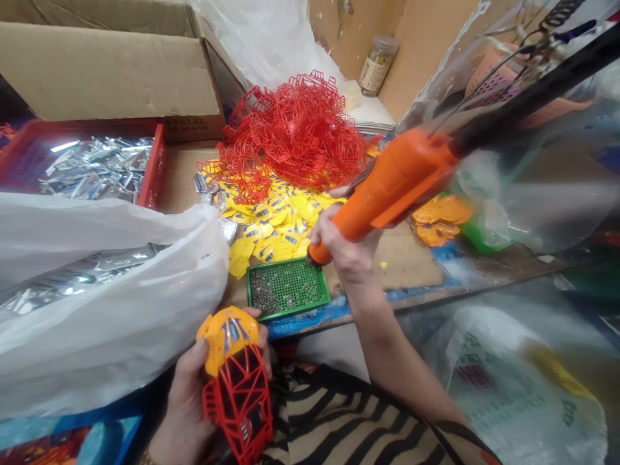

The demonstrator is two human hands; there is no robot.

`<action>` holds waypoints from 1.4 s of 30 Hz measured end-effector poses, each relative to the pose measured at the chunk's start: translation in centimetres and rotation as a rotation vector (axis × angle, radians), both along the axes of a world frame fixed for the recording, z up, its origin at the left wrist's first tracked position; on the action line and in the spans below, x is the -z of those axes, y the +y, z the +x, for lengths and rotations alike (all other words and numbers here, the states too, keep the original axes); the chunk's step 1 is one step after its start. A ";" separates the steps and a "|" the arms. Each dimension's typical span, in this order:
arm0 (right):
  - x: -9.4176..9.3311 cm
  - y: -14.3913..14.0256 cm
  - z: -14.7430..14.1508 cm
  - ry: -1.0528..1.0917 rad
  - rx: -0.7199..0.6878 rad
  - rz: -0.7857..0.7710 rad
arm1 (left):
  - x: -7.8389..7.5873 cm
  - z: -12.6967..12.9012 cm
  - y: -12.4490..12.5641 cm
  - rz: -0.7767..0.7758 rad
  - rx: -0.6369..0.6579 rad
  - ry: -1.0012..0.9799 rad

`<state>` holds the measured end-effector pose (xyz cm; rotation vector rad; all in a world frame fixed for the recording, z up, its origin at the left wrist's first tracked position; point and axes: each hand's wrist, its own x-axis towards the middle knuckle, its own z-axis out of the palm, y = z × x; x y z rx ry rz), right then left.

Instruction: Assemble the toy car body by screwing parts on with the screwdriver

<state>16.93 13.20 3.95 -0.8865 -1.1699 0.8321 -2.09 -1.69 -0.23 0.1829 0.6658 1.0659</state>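
So we've got our left hand wrapped around the red-and-yellow toy car shell, long axis pointing away from us just below the green screw tray, while our right hand, the nearer one, grips the orange electric screwdriver with its tip over the tray's right edge on the cluttered cardboard-covered bench.

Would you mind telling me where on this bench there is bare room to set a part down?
One bare patch of cardboard lies right of the green screw tray, below the orange parts. Another strip runs between the red basket and the red frames. The middle is crowded with yellow parts; the white bag covers the left.
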 end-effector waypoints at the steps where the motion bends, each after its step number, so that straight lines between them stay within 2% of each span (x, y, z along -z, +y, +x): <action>1: 0.0 0.0 0.0 -0.002 0.005 0.000 | 0.0 0.0 0.0 -0.009 0.005 0.003; 5: -0.2 -0.2 0.0 -0.002 0.006 0.014 | 0.1 -0.2 0.1 0.011 -0.020 0.069; 11: -1.6 -0.9 0.1 0.062 -0.001 0.051 | -0.2 0.2 0.9 0.062 0.052 -0.102; 13: -2.6 -1.3 0.1 0.126 -0.037 0.077 | -0.1 0.7 1.1 0.057 0.045 -0.114; 19: -6.8 -4.0 0.1 0.357 -0.274 0.168 | -0.3 2.7 1.3 0.092 0.031 -0.156; 22: -8.7 -5.7 -0.1 0.378 -0.374 0.078 | -0.3 3.2 1.2 0.113 0.012 -0.202; 25: -9.8 -6.7 -0.7 0.406 -0.396 -0.072 | -0.2 3.3 0.9 0.151 -0.004 -0.220; 29: -9.9 -6.9 -1.9 0.391 -0.438 -0.024 | -0.1 3.1 0.4 0.151 -0.015 -0.188; 34: -9.3 -7.3 -2.4 0.395 -0.488 0.004 | -0.5 3.2 0.0 0.058 -0.023 -0.112; 39: -8.8 -7.9 -2.4 0.376 -0.513 0.017 | -1.4 3.5 0.1 -0.008 -0.284 -0.099; 42: -8.6 -8.0 -2.7 0.365 -0.489 -0.014 | -1.6 3.6 0.1 -0.012 -0.341 -0.092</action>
